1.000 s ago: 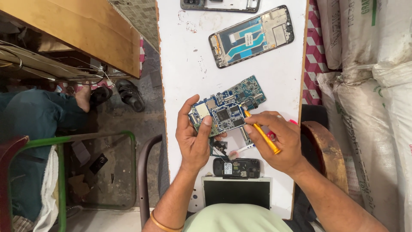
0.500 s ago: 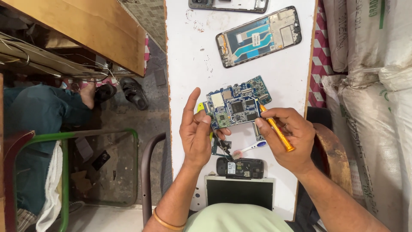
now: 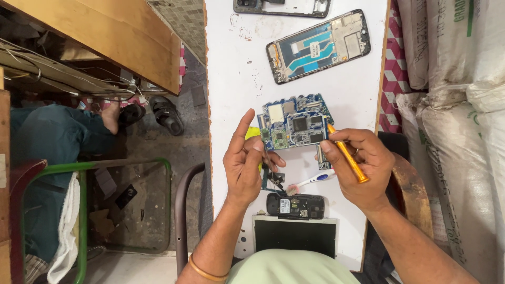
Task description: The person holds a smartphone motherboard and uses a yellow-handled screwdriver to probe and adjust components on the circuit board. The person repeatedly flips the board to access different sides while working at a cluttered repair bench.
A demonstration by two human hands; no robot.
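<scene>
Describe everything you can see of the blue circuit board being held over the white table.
The blue circuit board is a flat, irregular, stepped board, component side up, held above the white table. It carries a pale square shield near its left end, a dark square chip at centre, a greenish patch at lower left and many small silvery parts. The left hand grips its lower left edge with fingertips; the right hand steadies the right edge and holds an orange tool whose tip meets that edge.
</scene>
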